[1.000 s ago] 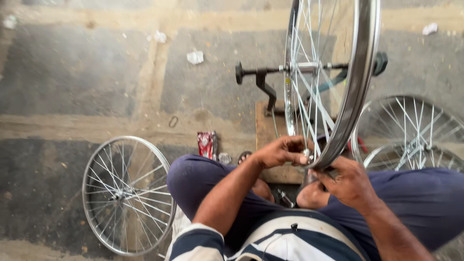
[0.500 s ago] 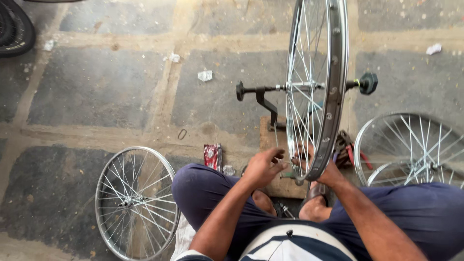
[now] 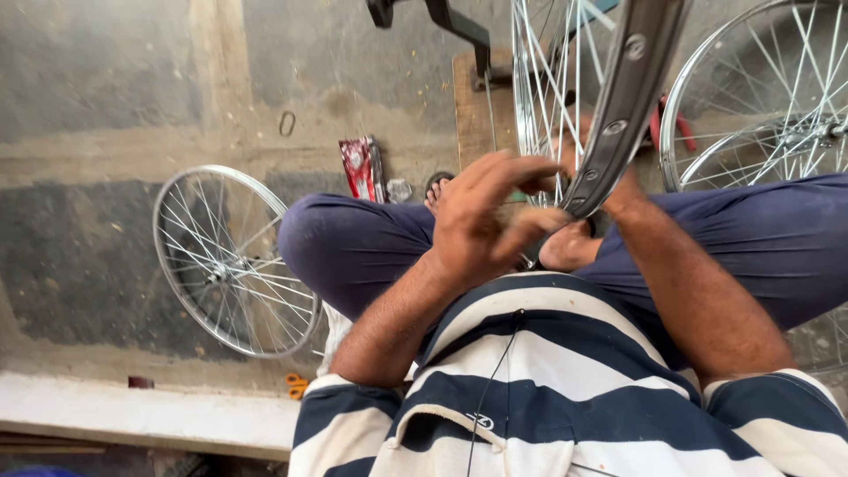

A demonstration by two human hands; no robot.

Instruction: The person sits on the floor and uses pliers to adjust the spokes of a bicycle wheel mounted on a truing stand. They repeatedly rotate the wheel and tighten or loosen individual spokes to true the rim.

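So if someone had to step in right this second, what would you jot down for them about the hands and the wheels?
Left hand: fingers spread at the bottom of the upright wheel, by its spokes; whether it grips anything is unclear.
Right hand: mostly hidden behind the rim, seemingly steadying it.
The wheel stands in a dark stand on a wooden board, between the crossed legs.
Other wheels: one flat on the floor at left, more at right.
Red packet ahead.
How far the work has got cannot be told.

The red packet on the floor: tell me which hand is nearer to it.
Left. The left hand is raised over the crossed legs, to the right of the red packet. The right hand sits farther right, behind the upright wheel rim.
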